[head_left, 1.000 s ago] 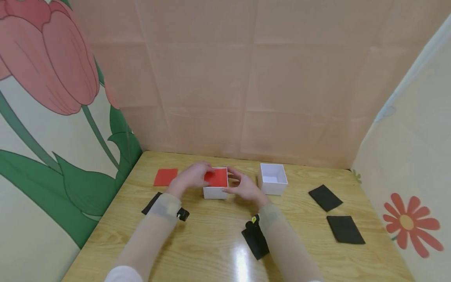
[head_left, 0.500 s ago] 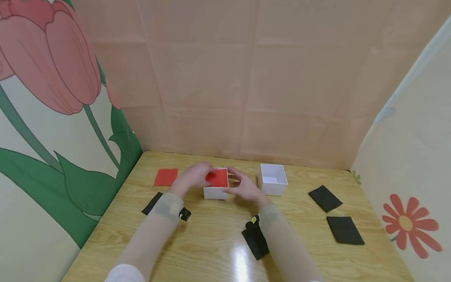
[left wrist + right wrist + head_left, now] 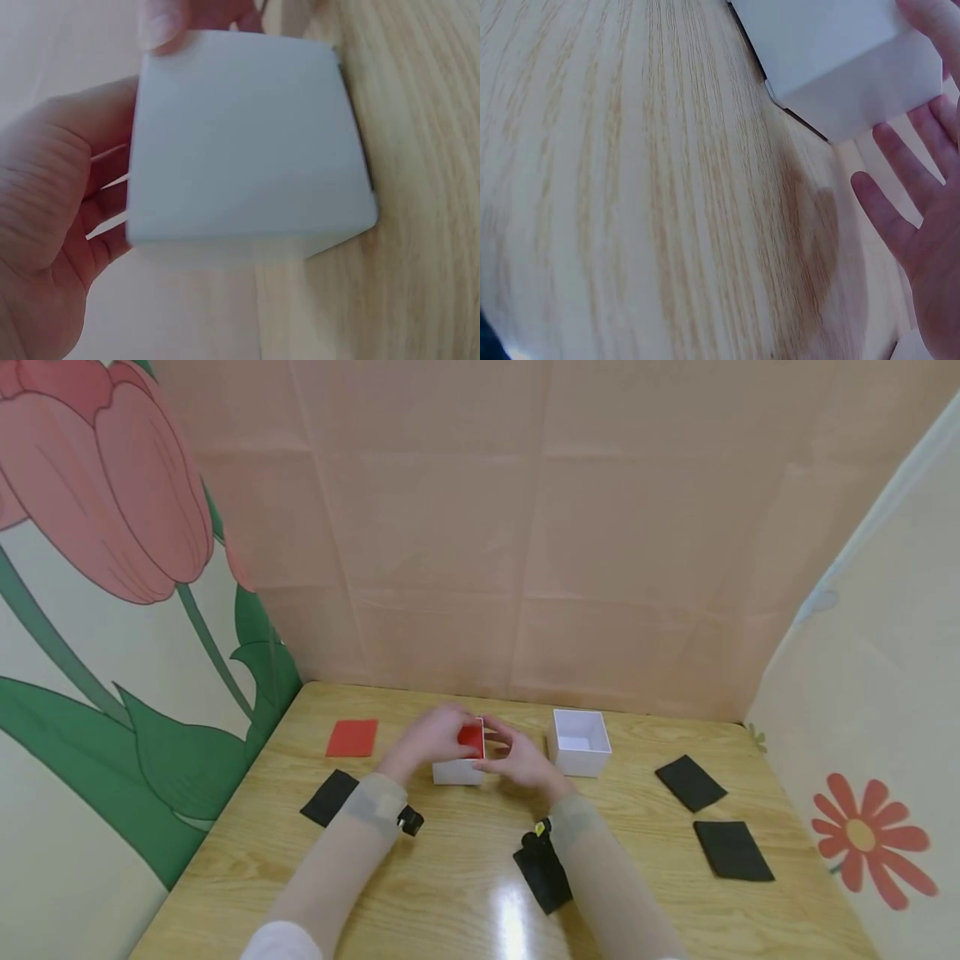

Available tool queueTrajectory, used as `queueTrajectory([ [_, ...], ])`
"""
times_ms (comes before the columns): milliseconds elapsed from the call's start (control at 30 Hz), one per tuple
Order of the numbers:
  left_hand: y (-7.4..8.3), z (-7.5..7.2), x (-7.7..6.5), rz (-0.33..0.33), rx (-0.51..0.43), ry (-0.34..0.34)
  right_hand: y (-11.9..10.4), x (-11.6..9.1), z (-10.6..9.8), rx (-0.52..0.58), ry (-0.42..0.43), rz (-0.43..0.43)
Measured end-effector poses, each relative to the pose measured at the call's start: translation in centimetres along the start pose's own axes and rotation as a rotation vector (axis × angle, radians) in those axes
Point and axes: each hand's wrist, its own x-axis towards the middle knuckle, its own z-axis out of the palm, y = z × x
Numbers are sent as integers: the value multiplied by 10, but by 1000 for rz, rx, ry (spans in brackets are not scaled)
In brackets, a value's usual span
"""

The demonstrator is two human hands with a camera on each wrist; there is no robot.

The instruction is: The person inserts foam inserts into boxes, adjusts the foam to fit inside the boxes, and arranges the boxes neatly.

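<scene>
My left hand (image 3: 435, 737) lies over the opening of a small white box (image 3: 456, 772), its fingers over a red square (image 3: 471, 737) that fills the top. In the left wrist view, those fingers pass behind the upper edge of the box (image 3: 247, 135), so their tips are hidden. My right hand (image 3: 523, 762) holds the box by its right side, thumb at the near corner and fingers toward the far one. The right wrist view shows its thumb on one face and its other fingers (image 3: 904, 169) spread along another.
An open white box (image 3: 581, 760) stands to the right. A second red square (image 3: 352, 738) lies at the left, with a black square (image 3: 330, 797) in front of it. More black squares lie near my right forearm (image 3: 543, 877) and at the right (image 3: 690, 783).
My left hand has slid rightward over the box, covering more of the red square in it. The right hand and the box have stayed in place.
</scene>
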Motion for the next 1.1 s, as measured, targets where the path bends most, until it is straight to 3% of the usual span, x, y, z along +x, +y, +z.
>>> queueTrajectory([
  [433, 5, 6, 1, -5, -14, 4, -3, 0, 0, -19, 6, -6],
  [833, 10, 5, 8, -36, 83, -42, -1, 0, -1, -32, 9, -23],
  [1100, 1, 3, 2, 2, 6, -51, -3, -1, 0, -26, 8, -8],
])
